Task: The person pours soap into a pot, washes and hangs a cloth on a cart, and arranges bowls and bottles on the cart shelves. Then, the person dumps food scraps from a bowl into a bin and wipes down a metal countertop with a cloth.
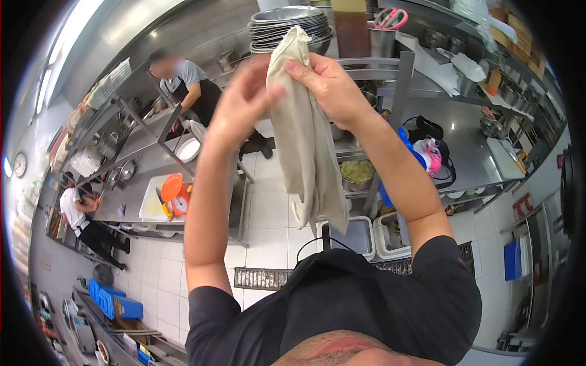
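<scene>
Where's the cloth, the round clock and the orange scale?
Cloth [299, 131]: head view, middle of the hanging fabric.
Round clock [20, 165]: head view, its dial.
Orange scale [179, 205]: head view, its front.

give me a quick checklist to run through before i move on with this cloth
1. Right hand gripping the cloth near its top: ok.
2. Left hand gripping the cloth too: cannot tell, motion blur.
3. Cloth spread flat: not ok, it hangs in folds.
4. Cloth clear of the stacked metal bowls: cannot tell, it overlaps them in view.
5. Pink-handled scissors put away: ok, standing in a metal container.
</scene>
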Demonstrator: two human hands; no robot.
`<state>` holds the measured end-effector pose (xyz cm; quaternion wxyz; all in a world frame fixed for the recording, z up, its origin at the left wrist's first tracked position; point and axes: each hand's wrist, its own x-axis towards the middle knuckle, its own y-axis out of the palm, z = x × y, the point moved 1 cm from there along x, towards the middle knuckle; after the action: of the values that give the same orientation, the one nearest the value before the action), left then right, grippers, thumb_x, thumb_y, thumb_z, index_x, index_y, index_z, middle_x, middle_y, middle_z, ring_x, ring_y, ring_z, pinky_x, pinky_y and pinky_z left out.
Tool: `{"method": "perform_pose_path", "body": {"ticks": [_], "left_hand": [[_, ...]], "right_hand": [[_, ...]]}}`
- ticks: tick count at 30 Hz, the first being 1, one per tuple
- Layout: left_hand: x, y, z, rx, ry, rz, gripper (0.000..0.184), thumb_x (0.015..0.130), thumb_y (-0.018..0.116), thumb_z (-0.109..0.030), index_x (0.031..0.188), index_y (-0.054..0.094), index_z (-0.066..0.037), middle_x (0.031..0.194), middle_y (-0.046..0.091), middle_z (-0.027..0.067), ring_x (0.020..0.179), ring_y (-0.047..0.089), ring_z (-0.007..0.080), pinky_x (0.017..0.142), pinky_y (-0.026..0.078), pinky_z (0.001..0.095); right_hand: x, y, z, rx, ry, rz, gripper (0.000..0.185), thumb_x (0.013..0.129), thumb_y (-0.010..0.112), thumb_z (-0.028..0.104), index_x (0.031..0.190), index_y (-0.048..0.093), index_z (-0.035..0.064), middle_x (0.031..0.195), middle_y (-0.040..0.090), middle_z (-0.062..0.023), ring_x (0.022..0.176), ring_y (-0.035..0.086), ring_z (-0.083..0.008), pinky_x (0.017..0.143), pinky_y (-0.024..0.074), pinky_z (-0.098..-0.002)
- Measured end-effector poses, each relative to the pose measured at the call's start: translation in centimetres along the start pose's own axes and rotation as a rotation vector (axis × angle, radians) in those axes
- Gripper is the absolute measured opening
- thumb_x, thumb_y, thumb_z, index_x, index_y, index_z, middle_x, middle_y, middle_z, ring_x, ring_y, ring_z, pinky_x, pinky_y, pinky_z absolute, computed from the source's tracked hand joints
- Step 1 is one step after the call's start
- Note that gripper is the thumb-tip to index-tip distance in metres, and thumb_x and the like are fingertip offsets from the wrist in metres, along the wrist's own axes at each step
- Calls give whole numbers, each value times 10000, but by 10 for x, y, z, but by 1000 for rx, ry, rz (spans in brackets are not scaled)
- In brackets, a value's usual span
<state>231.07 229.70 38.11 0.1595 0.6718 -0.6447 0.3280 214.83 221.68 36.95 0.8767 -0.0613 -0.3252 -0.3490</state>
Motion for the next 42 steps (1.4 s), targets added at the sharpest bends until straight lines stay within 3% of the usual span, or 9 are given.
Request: {"method": "perform_pose_path", "body": {"ticks": [3,12,22,25,27,34,37,39,42], "left_hand": [[-36,-2,59,254,-452,290,467,882,810,-346,1197,696,-21,1053,733,52,945,652,99,854,536,304],[-37,6,71,129,-467,388,362,929,705,-196,1224,664,10,1053,718,41,953,631,98,876,508,295],[-32,38,79,-206,-415,852,559,870,777,-231,1330,593,28,1193,672,53,1106,576,118,978,461,294],[-32,39,75,-391,-434,575,272,863,804,-187,986,593,-67,916,605,-40,836,514,49,731,418,238],[-22,30,75,-362,-413,442,452,858,815,-134,769,373,-171,739,424,-117,657,326,7,567,262,234],[39,-17,22,757,29,99,262,843,797,-204,874,580,-62,781,552,4,688,503,119,624,446,293],[67,-20,26,1204,358,-179,159,858,740,-194,917,629,-97,822,648,83,735,625,283,673,504,424],[74,-4,26,1452,579,-347,122,869,703,-183,949,641,-115,856,688,121,790,672,367,710,520,489],[76,14,30,1441,194,-281,110,890,662,-166,984,631,-118,868,716,136,837,703,385,737,525,518]], "right_hand": [[-3,-10,14,-56,13,-18,284,1050,598,279,1174,671,34,987,705,-12,881,631,-69,777,526,-276],[-8,-90,54,-476,-134,-287,257,998,681,258,1130,705,39,992,718,-7,885,645,-73,807,507,-249],[-29,-148,89,-225,-68,-268,269,996,668,213,1205,652,45,1066,702,-19,948,649,-107,857,509,-270],[-31,-163,94,-322,-101,-376,264,1000,664,210,1201,650,40,1063,705,-18,937,648,-107,853,507,-269],[-34,-178,97,-335,-91,-427,247,1004,659,203,1186,657,36,1060,707,-18,926,647,-104,853,506,-270],[-21,-188,95,-669,-200,-553,248,969,699,252,1086,725,34,1029,726,-31,916,646,-119,850,498,-293],[-8,-194,99,-1417,-234,-656,288,923,726,300,1052,745,43,986,731,-48,853,647,-141,812,501,-311],[-3,-195,101,-1459,-105,-606,301,903,725,314,1030,749,43,956,725,-54,815,655,-163,788,510,-339],[7,-218,93,-1215,-8,-498,284,915,708,288,1035,733,32,941,722,-57,793,686,-181,744,536,-341]]}}
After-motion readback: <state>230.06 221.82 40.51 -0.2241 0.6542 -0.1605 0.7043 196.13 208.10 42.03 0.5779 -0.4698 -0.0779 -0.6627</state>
